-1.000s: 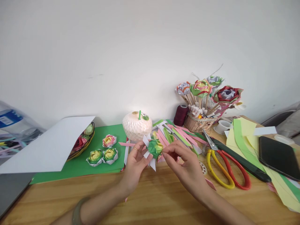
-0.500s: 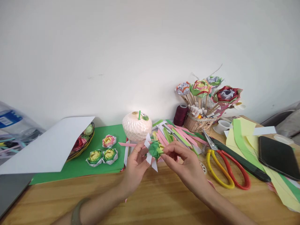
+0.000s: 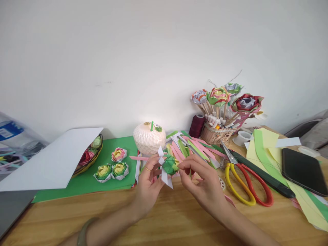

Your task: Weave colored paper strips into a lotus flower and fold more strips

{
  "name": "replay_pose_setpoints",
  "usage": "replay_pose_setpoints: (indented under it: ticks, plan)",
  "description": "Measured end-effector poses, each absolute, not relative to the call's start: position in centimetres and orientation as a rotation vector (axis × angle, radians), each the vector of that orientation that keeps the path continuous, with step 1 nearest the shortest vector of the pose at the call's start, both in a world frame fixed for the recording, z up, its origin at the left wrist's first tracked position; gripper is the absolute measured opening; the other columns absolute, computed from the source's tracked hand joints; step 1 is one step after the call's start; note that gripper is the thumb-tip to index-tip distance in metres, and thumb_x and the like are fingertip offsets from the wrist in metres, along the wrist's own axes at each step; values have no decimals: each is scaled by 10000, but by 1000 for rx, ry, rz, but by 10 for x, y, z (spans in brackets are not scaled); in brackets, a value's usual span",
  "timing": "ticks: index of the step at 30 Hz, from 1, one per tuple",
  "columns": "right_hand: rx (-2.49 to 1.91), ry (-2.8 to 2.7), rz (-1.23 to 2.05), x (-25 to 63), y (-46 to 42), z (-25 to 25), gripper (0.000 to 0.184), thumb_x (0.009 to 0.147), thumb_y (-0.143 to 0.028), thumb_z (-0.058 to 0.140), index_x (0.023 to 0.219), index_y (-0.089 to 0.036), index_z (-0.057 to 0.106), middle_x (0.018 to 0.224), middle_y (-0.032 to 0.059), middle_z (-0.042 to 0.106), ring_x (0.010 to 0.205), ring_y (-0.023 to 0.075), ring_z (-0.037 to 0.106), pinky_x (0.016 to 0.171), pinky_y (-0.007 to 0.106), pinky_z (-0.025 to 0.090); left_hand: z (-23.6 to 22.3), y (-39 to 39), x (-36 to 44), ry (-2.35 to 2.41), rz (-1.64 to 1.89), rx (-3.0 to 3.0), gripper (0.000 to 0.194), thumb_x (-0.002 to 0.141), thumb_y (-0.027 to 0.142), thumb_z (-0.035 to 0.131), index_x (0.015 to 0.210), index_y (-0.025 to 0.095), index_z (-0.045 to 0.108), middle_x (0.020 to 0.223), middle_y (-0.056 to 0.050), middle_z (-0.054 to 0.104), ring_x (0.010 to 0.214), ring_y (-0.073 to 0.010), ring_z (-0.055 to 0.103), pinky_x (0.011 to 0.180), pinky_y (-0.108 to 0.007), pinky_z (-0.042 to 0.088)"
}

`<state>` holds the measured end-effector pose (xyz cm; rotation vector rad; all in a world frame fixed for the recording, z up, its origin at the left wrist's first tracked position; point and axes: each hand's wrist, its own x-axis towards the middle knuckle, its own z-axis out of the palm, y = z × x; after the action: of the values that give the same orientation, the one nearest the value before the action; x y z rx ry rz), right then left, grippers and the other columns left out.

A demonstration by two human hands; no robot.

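Between my hands is a folded paper flower [image 3: 170, 165], green with yellow inside and white paper strips sticking out on its left. My left hand [image 3: 150, 181] pinches it from the left by the white strips; a ring is on one finger. From the right, thumb and fingertips of my right hand [image 3: 202, 177] close on the flower's yellow edge. Behind the flower lies a heap of pink, green and white paper strips [image 3: 200, 145]. Three finished paper flowers [image 3: 120, 169] rest on green paper [image 3: 84, 191] to the left.
Scissors [image 3: 249, 184] with yellow and red handles and a black phone [image 3: 302, 171] lie at right. At the back stand a white textured ornament [image 3: 149, 138], a maroon thread spool [image 3: 197, 125] and a basket of paper flowers [image 3: 217, 133]. White paper [image 3: 56, 157] covers part of a bowl at left.
The flower is turned slightly in my fingers, and its white strips sit at a different angle. Both hands stay nearly in place.
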<state>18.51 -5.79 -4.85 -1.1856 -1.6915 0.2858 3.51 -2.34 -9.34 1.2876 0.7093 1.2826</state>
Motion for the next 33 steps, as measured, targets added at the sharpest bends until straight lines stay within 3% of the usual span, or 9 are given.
replay_pose_setpoints:
  ticks: [7, 21, 24, 28, 33]
  plan:
    - [-1189, -1678, 426, 186, -57, -46, 140, 766, -104, 488, 682, -193, 555, 645, 1, 538, 590, 125, 510, 518, 230, 426, -94, -23, 35, 709, 1285, 1267, 346, 698, 180, 667, 1029, 269, 617, 1172, -43, 570, 1032, -196, 549, 849, -281, 462]
    - [-1346, -1784, -376, 181, -58, -64, 129, 777, -117, 520, 743, -186, 624, 659, 37, 610, 592, 144, 570, 535, 251, 441, -94, -27, 34, 771, 1314, 1438, 233, 733, 178, 620, 956, 246, 619, 1172, -52, 456, 984, -191, 530, 815, -284, 467]
    - [-1298, -1777, -266, 182, -58, -62, 120, 786, -120, 533, 780, -175, 640, 681, 47, 614, 600, 148, 569, 543, 261, 449, -96, -27, 34, 789, 1334, 1448, 235, 744, 187, 616, 968, 257, 612, 1167, -48, 441, 1013, -193, 518, 832, -290, 465]
    - [-1147, -1716, 129, 182, -60, -58, 191, 829, -115, 487, 916, -173, 647, 741, 52, 593, 659, 144, 568, 559, 251, 465, -97, -26, 33, 815, 1378, 1394, 249, 745, 190, 621, 983, 258, 596, 1230, -47, 391, 1066, -199, 499, 867, -295, 454]
    - [-1139, -1566, 393, 182, -59, -57, 123, 816, -167, 548, 819, -186, 669, 701, 24, 585, 643, 136, 537, 545, 244, 431, -100, -24, 32, 746, 1404, 1413, 279, 740, 168, 629, 994, 275, 586, 1190, -30, 396, 1053, -181, 510, 861, -297, 461]
